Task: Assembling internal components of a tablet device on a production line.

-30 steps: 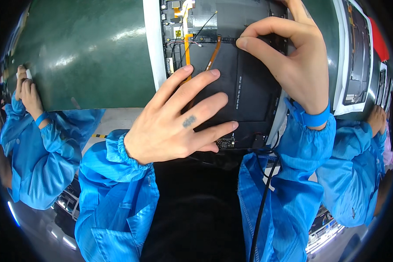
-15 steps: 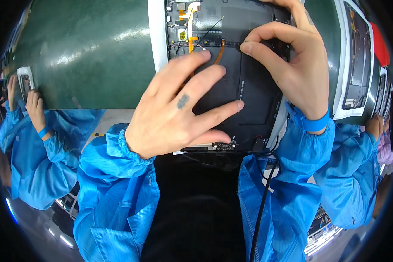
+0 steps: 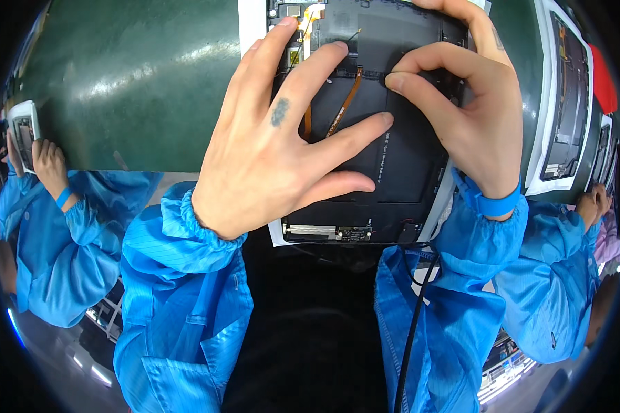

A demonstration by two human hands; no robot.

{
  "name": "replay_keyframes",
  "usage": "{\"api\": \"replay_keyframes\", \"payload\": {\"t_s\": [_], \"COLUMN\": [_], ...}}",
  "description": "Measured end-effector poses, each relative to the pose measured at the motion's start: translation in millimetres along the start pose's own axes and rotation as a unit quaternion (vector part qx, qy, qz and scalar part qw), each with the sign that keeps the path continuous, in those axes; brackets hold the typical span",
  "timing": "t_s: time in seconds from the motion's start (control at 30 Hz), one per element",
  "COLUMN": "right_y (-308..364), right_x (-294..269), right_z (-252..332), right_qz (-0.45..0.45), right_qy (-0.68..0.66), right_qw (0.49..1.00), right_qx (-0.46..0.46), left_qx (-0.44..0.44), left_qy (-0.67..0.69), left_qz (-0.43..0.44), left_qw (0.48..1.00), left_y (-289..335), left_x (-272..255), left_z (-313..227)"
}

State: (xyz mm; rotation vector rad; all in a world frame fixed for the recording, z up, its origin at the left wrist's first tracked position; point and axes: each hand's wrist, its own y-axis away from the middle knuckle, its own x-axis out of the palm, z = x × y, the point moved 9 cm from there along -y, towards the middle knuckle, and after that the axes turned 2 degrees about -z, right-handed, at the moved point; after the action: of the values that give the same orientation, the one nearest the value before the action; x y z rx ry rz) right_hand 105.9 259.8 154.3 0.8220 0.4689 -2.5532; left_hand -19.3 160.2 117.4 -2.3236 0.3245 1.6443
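Observation:
An opened tablet-like device (image 3: 410, 182) with a black inside lies in front of me. My left hand (image 3: 262, 155) is open over its left half, fingers spread. Its fingertips are by a yellow-orange flex cable (image 3: 312, 17) at the upper left and a thin black wire (image 3: 353, 36). Between the hands runs a brown ribbon cable (image 3: 346, 103). My right hand (image 3: 479, 120) is closed in a thumb-and-index pinch above the device's upper right part. Whatever sits in the pinch is too small or hidden to name. A small circuit board (image 3: 355, 234) shows along the near edge.
The device rests on a green tabletop (image 3: 131, 89). At right, a similar device (image 3: 568, 103) lies on a white sheet, beside a red object (image 3: 603, 79). A co-worker's hand (image 3: 49, 165) at left holds a small device (image 3: 24, 141). A black cord (image 3: 412, 330) hangs near my right sleeve.
My left hand has moved away from me, uncovering the device's near edge and more of the ribbon cable. The device has shifted slightly right. The left co-worker's small device has moved left.

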Motion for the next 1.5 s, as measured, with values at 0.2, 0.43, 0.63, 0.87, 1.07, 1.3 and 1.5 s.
{"api": "replay_keyframes", "payload": {"t_s": [0.2,0.43,0.63,0.87,1.07,1.3,1.5], "right_y": [2.5,7.4,2.2,4.3,5.4,3.5,7.5], "right_x": [7.9,1.5,-3.7,-6.2,-1.1,1.8,7.3], "right_z": [10.8,1.6,-1.1,2.3,-17.8,-35.1,-62.7], "right_qz": [-0.022,-0.026,-0.023,-0.037,-0.025,-0.077,-0.05], "right_qy": [0.072,0.039,0.006,0.003,-0.022,-0.056,-0.134], "right_qw": [0.997,0.996,1.0,0.999,0.999,0.993,0.99], "right_qx": [-0.001,-0.07,-0.007,-0.008,0.002,-0.075,0.013], "left_qx": [0.008,0.004,0.001,0.011,0.014,0.013,-0.001], "left_qy": [-0.021,-0.031,-0.056,-0.067,-0.067,-0.086,-0.011], "left_qz": [0.001,-0.002,-0.009,-0.022,-0.04,-0.09,-0.122], "left_qw": [1.0,1.0,0.998,0.997,0.997,0.992,0.992], "left_y": [-1.9,-5.2,-10.3,-10.6,-9.4,-17.4,-11.1], "left_x": [-1.2,-2.2,-1.6,-4.6,-6.3,-8.5,-7.9], "left_z": [-2.6,-4.6,-5.5,-6.8,-6.7,-1.5,13.2]}}
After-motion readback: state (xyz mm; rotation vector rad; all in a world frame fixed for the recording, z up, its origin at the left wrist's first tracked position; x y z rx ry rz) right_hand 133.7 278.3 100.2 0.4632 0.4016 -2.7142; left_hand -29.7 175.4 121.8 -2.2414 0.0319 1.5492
